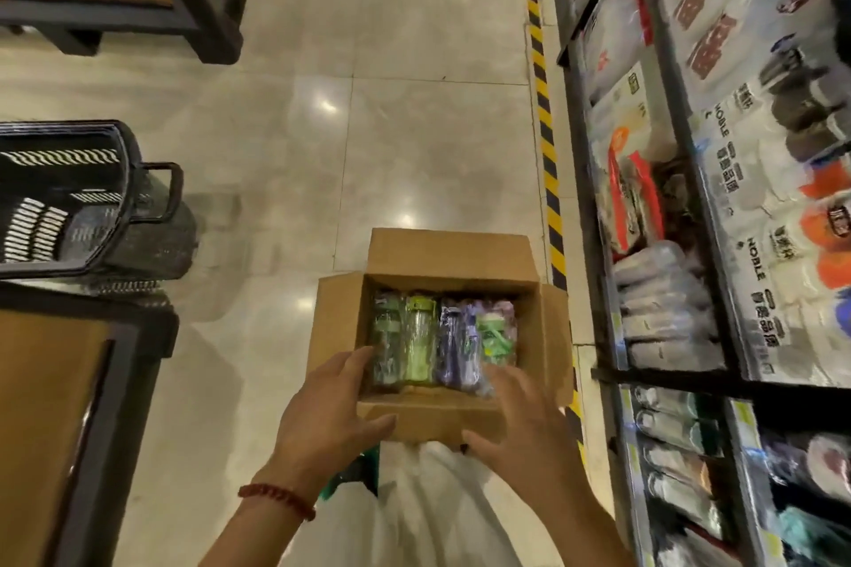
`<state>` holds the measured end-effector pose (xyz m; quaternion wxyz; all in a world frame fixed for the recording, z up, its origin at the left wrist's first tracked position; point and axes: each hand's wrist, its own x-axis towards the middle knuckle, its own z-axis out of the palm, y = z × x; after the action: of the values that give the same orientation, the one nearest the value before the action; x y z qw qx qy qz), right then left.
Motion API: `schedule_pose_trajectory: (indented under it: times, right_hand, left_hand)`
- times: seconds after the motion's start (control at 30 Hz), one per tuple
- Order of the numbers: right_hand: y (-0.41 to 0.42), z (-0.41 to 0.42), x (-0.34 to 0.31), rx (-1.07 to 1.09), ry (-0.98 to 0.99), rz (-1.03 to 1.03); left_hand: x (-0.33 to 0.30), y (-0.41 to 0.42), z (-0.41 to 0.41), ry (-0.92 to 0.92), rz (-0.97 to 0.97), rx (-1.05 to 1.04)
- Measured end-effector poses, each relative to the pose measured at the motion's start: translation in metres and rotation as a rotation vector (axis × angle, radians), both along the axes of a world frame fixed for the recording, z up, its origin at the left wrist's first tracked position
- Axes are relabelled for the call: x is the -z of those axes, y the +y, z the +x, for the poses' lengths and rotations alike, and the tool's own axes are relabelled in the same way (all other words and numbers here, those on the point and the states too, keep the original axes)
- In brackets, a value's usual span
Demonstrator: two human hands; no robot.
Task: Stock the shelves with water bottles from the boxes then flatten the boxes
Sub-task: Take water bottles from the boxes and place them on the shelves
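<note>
Bare forearms; a red beaded bracelet circles the left wrist.

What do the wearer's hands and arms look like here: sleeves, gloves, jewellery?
Both forearms are bare, with no sleeves in view and no gloves. The left hand has a dark red beaded bracelet around its wrist. The right hand shows no ring, watch or band. No other markings are visible.

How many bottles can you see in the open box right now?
4 visible in the cardboard box, in a row: dark green at left, lime green, purple, green-and-pink at right. More may lie hidden underneath.
</note>
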<state>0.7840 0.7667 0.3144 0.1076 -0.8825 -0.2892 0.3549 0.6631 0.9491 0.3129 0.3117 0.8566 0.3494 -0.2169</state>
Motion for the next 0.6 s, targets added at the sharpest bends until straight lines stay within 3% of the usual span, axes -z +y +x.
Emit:
schedule_pose_trajectory:
  times: [0.33, 0.6]
  right_hand:
    - [0.008, 0.106, 0.244, 0.094, 0.251, -0.152]
    - [-0.017, 0.142, 0.460, 0.409, 0.237, -0.287]
  left_hand:
    - [0.246, -0.001, 0.102, 0.227, -0.274, -0.255]
    - [0.453, 0.008, 0.108, 0.446, -0.228, -0.405]
